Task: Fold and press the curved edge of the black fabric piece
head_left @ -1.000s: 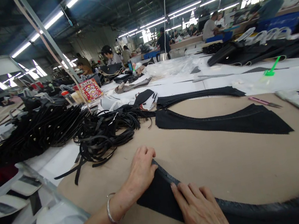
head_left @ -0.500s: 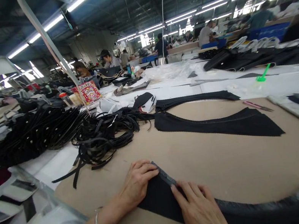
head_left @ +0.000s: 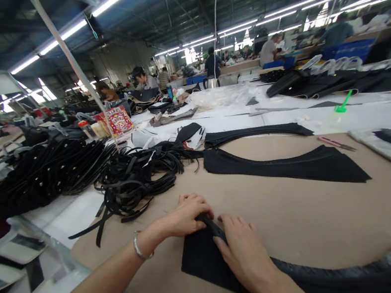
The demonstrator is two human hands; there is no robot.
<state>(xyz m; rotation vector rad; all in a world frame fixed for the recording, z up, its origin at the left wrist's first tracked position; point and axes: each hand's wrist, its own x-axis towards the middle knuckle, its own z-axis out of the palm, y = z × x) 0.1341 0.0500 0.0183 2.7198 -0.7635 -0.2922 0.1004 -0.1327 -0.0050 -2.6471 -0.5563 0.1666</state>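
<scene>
A curved black leather piece (head_left: 200, 261) lies on the brown board (head_left: 292, 220) close to me. My left hand (head_left: 187, 214) pinches the far tip of that piece, fingers curled round its edge. My right hand (head_left: 241, 247) lies on the piece just beside the left, its fingers pressed down along the folded edge. A bracelet sits on my left wrist. Beyond my hands, more black cut pieces (head_left: 285, 163) lie flat on the board.
A tangle of black straps (head_left: 133, 177) and a larger heap of studded straps (head_left: 42, 176) lie at the left. A pink tool (head_left: 333, 143) and a green tool (head_left: 341, 104) lie at the right. Other people work at tables far behind.
Both hands have slid forward along the black piece to its tip. My left hand has gone from resting on the edge to pinching it, and the right has moved up beside it.
</scene>
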